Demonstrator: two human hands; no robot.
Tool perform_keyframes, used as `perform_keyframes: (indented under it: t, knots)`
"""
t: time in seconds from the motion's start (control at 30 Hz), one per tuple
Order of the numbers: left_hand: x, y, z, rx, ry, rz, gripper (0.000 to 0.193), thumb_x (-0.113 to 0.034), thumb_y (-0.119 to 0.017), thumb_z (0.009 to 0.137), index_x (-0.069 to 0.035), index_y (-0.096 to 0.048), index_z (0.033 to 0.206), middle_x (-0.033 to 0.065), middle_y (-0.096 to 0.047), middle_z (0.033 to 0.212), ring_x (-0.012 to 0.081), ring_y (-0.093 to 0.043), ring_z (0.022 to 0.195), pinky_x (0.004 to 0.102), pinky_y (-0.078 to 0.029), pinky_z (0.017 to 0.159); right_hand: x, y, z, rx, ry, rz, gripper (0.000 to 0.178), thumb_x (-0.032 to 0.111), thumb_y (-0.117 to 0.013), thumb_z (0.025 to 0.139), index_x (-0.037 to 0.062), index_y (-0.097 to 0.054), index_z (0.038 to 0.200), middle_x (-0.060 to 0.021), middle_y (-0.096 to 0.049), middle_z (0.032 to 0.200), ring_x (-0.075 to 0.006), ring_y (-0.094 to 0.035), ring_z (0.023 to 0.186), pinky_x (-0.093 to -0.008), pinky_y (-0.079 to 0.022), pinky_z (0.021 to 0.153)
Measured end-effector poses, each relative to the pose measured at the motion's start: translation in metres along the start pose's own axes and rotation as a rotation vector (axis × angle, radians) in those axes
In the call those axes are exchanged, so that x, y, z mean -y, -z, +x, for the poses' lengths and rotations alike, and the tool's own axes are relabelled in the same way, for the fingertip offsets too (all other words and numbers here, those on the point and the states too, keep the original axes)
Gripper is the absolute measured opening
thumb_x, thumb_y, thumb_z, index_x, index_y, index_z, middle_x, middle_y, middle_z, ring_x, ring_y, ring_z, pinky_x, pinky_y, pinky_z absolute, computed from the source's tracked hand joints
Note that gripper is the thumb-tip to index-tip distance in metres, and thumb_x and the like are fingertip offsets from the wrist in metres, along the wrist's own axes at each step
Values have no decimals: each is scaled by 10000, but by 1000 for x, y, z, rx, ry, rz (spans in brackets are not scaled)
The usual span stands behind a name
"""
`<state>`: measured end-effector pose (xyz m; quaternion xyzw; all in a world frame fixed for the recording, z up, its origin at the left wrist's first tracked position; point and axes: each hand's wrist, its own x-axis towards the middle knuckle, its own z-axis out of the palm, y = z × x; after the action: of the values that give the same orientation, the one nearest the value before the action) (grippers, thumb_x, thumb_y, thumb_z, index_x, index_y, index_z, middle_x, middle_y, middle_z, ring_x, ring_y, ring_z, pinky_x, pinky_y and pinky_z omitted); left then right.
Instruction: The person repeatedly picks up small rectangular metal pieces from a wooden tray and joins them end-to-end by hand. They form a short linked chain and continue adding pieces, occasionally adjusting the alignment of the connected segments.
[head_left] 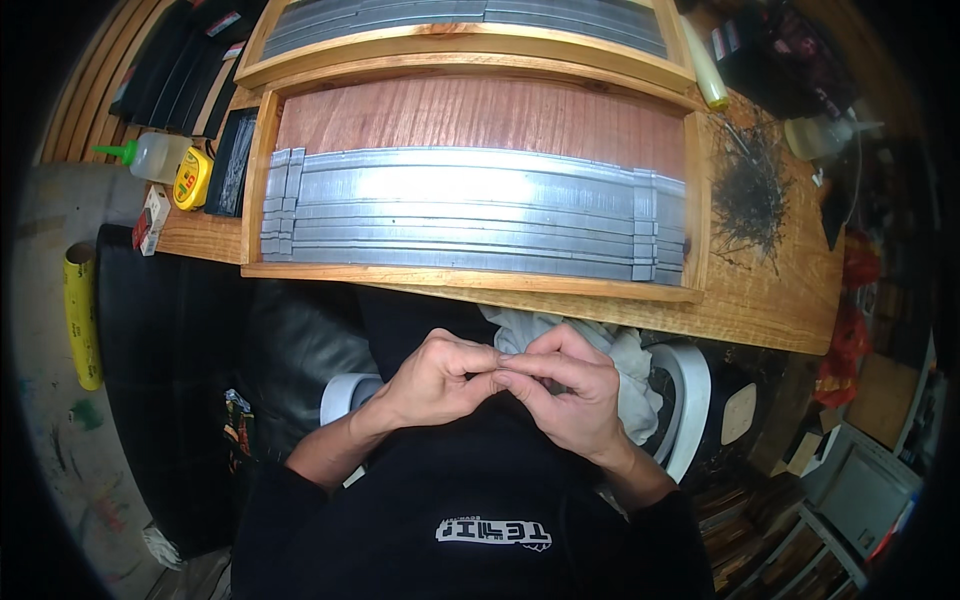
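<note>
My left hand point(443, 375) and my right hand point(568, 390) meet in front of my chest, fingertips pressed together in a pinch. Whatever lies between them, if anything, is too small or hidden to make out. Just beyond, on the table, is a shallow wooden tray point(470, 283). Rows of long, shiny grey metal strips point(450, 205) fill its nearer part, with short stacked pieces at both ends. The tray's bare reddish wood bottom point(480, 115) shows behind them. Neither hand touches the tray.
A second wooden tray point(470, 45) of grey strips sits behind. On the table's left are a green-tipped squeeze bottle point(160, 158) and a yellow tape measure point(193, 180); on its right, a pile of dark thin scraps point(750, 185) and another bottle point(815, 138). A yellow tube point(82, 315) is at far left.
</note>
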<state>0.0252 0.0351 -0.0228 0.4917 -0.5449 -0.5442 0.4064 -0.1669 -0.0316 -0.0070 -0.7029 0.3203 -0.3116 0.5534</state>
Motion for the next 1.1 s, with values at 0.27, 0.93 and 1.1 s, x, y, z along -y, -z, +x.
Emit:
perform_keyframes:
  t: [0.27, 0.93, 1.1]
  knots:
    - [-1, -2, 2, -22, -24, -14, 94, -30, -732, 917, 46, -749, 970, 175, -722, 767, 233, -712, 631, 302, -496, 555, -2, 2, 1, 5, 20, 7, 186, 20, -861, 808, 22, -803, 986, -39, -644, 833, -122, -594, 702, -255, -461, 575]
    - [2, -5, 0, -48, -48, -32, 151, -18, -739, 908, 37, -768, 1046, 174, -759, 818, 204, -739, 666, 276, -523, 570, -2, 4, 4, 2, 49, 13, 171, 21, -869, 795, 25, -802, 951, -40, -667, 823, -128, -623, 700, -253, -486, 589]
    - [2, -3, 0, -39, -40, -42, 160, -17, -740, 911, 39, -766, 1058, 181, -764, 840, 212, -748, 686, 278, -531, 580, -1, 6, 7, 9, 54, -6, 183, 3, -878, 772, 27, -803, 938, -46, -682, 826, -127, -640, 712, -247, -496, 599]
